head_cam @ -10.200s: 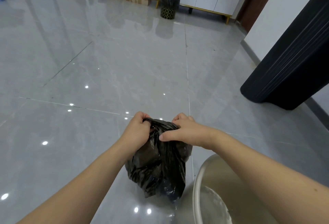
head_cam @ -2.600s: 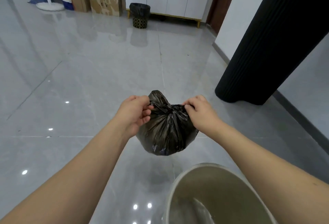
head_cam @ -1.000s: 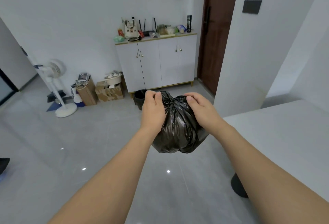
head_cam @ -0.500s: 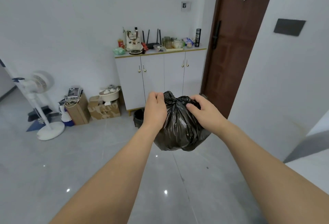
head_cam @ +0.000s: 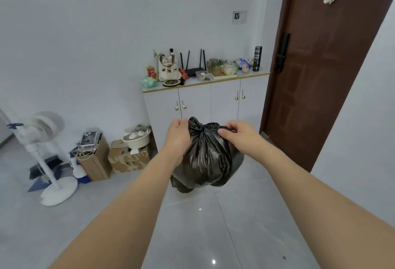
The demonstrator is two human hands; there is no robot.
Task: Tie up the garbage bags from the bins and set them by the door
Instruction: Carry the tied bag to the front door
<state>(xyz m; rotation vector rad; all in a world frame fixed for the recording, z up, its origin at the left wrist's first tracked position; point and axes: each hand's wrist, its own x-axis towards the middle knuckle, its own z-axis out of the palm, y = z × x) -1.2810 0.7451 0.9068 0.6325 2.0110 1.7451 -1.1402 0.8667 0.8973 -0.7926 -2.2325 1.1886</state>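
Both hands hold the black garbage bag [head_cam: 208, 157] in the air at centre: left hand [head_cam: 178, 135] fingers clamped on its knotted top, right hand [head_cam: 236, 135] pinching it too. Door [head_cam: 324, 65] at two o'clock; possibly a bin behind the bag.

Very little here can be read. On the brown cardboard box [head_cam: 130, 157] standing on the floor just left of the white cabinet with gold knobs [head_cam: 205, 101], I can make out faint dark digits on its front that look like "5" and "2", too blurred to be sure. The cream canvas tote bag [head_cam: 168, 69] on top of that cabinet carries a line of printed lettering, and the small red can [head_cam: 151, 71] beside it bears a round label, but both are too small for me to read.
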